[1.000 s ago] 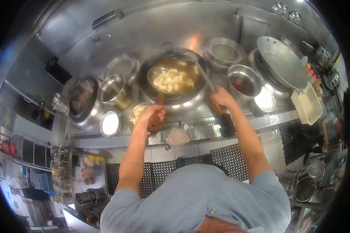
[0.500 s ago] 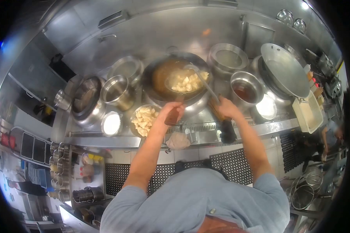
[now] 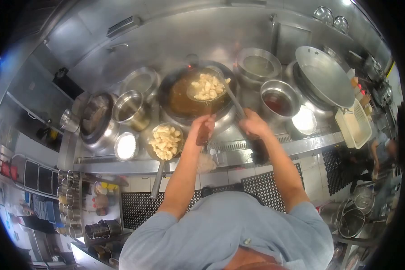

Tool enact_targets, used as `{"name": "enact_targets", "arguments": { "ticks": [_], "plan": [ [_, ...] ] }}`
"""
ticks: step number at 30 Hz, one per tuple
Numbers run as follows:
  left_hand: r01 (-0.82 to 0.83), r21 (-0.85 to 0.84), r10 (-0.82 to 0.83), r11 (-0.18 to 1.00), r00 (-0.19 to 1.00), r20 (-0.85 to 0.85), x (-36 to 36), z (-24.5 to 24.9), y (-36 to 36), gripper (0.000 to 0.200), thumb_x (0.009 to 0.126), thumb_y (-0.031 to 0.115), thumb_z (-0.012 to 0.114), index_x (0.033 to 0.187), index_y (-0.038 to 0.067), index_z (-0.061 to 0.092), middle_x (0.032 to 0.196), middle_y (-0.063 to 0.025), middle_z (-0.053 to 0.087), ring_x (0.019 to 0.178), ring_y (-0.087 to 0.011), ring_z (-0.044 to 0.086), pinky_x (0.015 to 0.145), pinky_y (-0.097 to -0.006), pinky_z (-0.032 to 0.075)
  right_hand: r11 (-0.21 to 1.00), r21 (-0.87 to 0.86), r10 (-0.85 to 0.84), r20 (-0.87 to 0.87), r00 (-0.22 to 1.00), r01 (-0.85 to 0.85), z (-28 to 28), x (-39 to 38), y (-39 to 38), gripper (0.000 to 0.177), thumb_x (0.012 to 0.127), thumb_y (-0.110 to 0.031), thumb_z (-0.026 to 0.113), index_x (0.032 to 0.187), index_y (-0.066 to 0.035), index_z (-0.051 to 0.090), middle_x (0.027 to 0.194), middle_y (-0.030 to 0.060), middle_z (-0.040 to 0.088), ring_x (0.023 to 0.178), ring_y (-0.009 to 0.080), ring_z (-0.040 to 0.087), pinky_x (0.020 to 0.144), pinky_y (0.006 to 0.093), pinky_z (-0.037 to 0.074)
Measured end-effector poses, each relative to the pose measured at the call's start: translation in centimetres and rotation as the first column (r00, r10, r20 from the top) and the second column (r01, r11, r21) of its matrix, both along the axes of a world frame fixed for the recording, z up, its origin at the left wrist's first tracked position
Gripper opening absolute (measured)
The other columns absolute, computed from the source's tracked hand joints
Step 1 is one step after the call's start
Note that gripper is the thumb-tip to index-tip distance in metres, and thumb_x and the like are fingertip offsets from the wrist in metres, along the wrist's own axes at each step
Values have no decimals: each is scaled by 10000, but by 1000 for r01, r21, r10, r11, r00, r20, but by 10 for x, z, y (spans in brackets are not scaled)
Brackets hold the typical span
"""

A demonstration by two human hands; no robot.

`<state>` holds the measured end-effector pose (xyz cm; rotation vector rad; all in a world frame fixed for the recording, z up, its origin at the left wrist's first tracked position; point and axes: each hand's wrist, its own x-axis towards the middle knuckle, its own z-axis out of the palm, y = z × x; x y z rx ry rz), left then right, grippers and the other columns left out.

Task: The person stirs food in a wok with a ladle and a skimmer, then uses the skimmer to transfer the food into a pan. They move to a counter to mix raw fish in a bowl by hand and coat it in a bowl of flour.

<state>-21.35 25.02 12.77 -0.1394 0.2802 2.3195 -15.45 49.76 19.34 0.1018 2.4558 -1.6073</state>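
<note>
L hand (image 3: 203,126) grips the scoop (image 3: 205,87) handle. Scoop, full of pale bits, is over the wok (image 3: 177,102), far middle. R hand (image 3: 252,124) grips a ladle (image 3: 233,98), just right.

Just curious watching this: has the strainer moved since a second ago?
Yes: the strainer has shifted right, from the wok's left half toward its far right rim.

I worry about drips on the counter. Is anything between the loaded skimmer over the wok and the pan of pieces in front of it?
Only the wok's rim lies between the skimmer and the pan. The left hand grips the skimmer's handle beside that path; the ladle in the right hand is on the far side.
</note>
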Motion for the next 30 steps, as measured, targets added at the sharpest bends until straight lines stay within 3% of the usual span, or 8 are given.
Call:
{"name": "enact_targets", "arguments": {
  "ticks": [7, 9, 13, 19, 22, 25, 27, 30],
  "plan": [
    [-48, 3, 48, 999, 998, -41, 19, 24, -24, 204, 917, 88, 537, 1063, -53, 514, 740, -30, 530, 594, -76, 499, 489, -177, 442, 980, -164, -135, -134, 982, 112, 9, 6, -10, 418, 740, -111, 540, 1127, 45, 526, 666, 87, 564, 472, 145, 515, 440, 304, 395],
    [-80, -152, 51, 985, 982, -184, 27, 25, -36, 229, 899, 118, 573, 1076, -21, 531, 734, -13, 532, 593, -76, 491, 481, -183, 402, 972, -226, -90, -127, 988, 59, 8, 9, -12, 405, 768, -106, 549, 1143, 40, 507, 672, 78, 553, 465, 127, 501, 424, 281, 381],
    [-195, -235, 156, 952, 972, -175, 44, 48, -35, 235, 917, 105, 539, 1115, -18, 511, 736, -18, 494, 563, -66, 452, 462, -182, 426, 944, -321, -125, -132, 983, 77, 6, 10, -20, 302, 768, -69, 542, 1055, 19, 502, 592, 45, 492, 422, 122, 444, 395, 277, 334],
    [-193, -357, 88, 914, 953, -289, 51, 31, -44, 253, 925, 152, 533, 1126, 0, 523, 702, 1, 507, 534, -66, 437, 444, -199, 360, 958, -222, -206, -96, 974, 181, 14, 6, -22, 302, 768, -69, 527, 1056, 14, 489, 564, 37, 482, 410, 118, 438, 378, 275, 336],
    [-191, -341, 90, 920, 952, -291, 54, 24, -48, 265, 920, 156, 540, 1136, 3, 532, 720, -14, 528, 530, -72, 445, 457, -209, 385, 977, -192, -127, -146, 981, 98, 25, -4, -18, 364, 754, -68, 527, 1104, 26, 490, 615, 63, 518, 419, 130, 457, 389, 288, 360],
    [-170, -366, 76, 915, 963, -257, 53, 26, -47, 268, 920, 159, 540, 1139, 6, 529, 733, -13, 528, 531, -70, 440, 465, -203, 391, 1000, 16, 6, -167, 986, -3, 45, -15, -23, 424, 740, -68, 523, 1151, 34, 494, 698, 95, 564, 453, 151, 511, 427, 306, 409],
    [-199, -394, 88, 897, 955, -284, 52, 30, -46, 279, 923, 173, 540, 1138, -4, 522, 739, -2, 520, 541, -59, 427, 460, -194, 386, 977, 190, 123, -114, 986, -100, 51, -26, -17, 541, 739, -116, 555, 1266, -8, 493, 825, 101, 600, 688, 171, 588, 602, 300, 467],
    [-267, -458, 121, 848, 939, -322, 43, 42, -50, 289, 933, 185, 530, 1131, -25, 515, 737, 9, 498, 554, -43, 418, 450, -185, 393, 990, 124, 79, -84, 993, -68, 50, -32, -9, 559, 760, -145, 591, 1297, -27, 491, 860, 77, 598, 727, 150, 581, 619, 284, 468]
  ]
}}
